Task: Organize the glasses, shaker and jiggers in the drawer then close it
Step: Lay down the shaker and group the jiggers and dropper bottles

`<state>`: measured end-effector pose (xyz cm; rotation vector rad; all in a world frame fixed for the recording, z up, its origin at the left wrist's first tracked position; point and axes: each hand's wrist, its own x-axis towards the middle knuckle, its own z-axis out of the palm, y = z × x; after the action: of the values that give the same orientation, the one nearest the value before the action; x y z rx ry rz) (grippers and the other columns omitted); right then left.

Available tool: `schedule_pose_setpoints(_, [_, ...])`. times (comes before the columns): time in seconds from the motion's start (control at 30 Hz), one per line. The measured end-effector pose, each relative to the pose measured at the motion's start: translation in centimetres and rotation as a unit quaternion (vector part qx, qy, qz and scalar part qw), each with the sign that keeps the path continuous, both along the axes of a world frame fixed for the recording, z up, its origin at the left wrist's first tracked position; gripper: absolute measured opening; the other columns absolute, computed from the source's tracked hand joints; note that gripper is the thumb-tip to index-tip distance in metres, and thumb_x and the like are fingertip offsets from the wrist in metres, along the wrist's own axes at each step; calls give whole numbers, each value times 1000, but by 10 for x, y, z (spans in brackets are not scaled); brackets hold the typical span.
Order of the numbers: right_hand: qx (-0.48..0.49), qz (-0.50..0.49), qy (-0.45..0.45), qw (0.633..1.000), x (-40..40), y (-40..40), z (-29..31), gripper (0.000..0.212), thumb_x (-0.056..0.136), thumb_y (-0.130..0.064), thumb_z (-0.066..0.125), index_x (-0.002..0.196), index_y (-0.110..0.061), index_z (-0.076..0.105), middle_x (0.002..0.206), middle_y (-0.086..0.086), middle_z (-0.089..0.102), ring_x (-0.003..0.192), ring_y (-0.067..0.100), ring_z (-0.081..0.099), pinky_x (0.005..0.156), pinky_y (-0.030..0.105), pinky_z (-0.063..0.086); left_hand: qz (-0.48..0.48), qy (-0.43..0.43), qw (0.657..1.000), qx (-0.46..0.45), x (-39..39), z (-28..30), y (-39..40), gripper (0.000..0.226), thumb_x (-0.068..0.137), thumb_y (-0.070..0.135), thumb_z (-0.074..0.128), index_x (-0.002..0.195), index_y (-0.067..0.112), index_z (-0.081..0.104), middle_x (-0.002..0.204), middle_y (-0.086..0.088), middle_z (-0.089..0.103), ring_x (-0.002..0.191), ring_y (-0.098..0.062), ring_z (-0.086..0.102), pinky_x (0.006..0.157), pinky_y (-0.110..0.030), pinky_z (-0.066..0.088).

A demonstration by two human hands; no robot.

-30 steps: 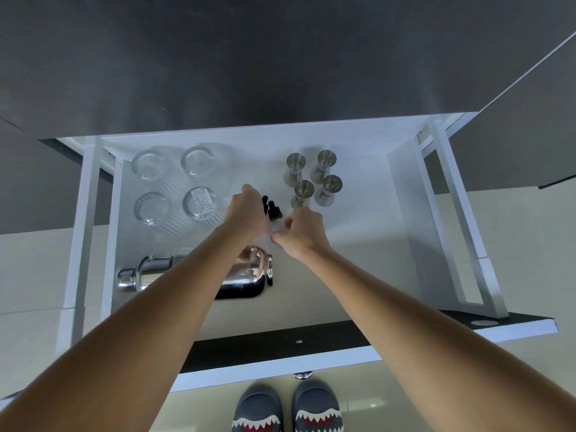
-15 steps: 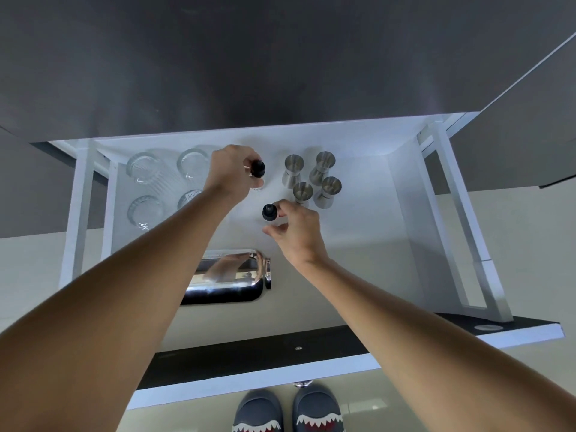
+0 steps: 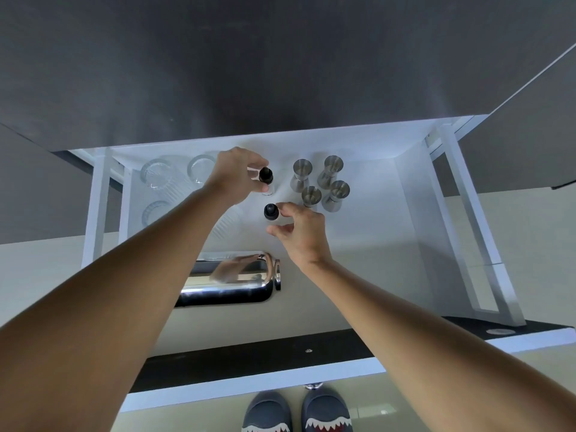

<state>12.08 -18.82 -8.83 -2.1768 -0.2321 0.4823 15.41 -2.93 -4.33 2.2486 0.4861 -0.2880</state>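
The white drawer [image 3: 408, 213] stands open. Clear glasses [image 3: 156, 174] sit upside down at its back left; my left arm hides part of the group. Several steel jiggers [image 3: 332, 169] stand at the back middle-right. The chrome shaker [image 3: 230, 279] lies on its side near the front left. My left hand [image 3: 233, 179] holds a small black-capped dropper bottle [image 3: 266, 176] between the glasses and the jiggers. My right hand [image 3: 300, 232] pinches a second dropper bottle [image 3: 270, 212] with thumb and forefinger, just in front of the jiggers.
A dark countertop [image 3: 280, 57] overhangs the drawer's back. The drawer's black-topped front panel [image 3: 249, 360] is nearest me, with my shark-print slippers [image 3: 296, 413] below it. The right half of the drawer floor [image 3: 367, 244] is bare.
Both hands took the two dropper bottles from the drawer's middle. My left hand carried its bottle toward the back, beside the jiggers. My right hand has stayed almost still for the last half second.
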Motion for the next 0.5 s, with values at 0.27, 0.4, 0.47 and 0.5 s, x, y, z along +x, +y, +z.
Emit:
schedule_pose_setpoints(0.27, [58,-18,14,998,-17,-16,27,47,81,-22,73,124,-9,60,120,11,68,99,21,71,94,28,53,14,-88,996,4,-47,18,-6,59,77,11,78,132,13,57,134,-7,59,120,-22,59,96,-21,46])
schedule_pose_setpoints(0.4, [24,10,-35,999,-32,-31,49,40,90,-28,63,127,-11,58,122,9,67,104,21,68,94,33,54,-36,-137,980,142,-100,32,-19,54,86,15,68,136,4,51,138,-14,56,127,-28,54,108,-27,38])
schedule_pose_setpoints(0.47, [-25,57,-72,995,-46,-44,62,38,93,-30,57,127,-12,57,126,9,65,113,22,63,99,38,50,-32,-117,973,198,-142,39,-34,51,95,26,54,141,7,44,146,-13,47,138,-29,41,112,-43,36])
schedule_pose_setpoints(0.5, [-53,87,-83,991,-57,-53,68,38,94,-32,54,128,-13,57,128,10,63,119,23,59,101,40,48,-28,-103,968,225,-165,40,-42,51,98,32,45,143,10,42,150,-12,42,142,-29,34,114,-49,32])
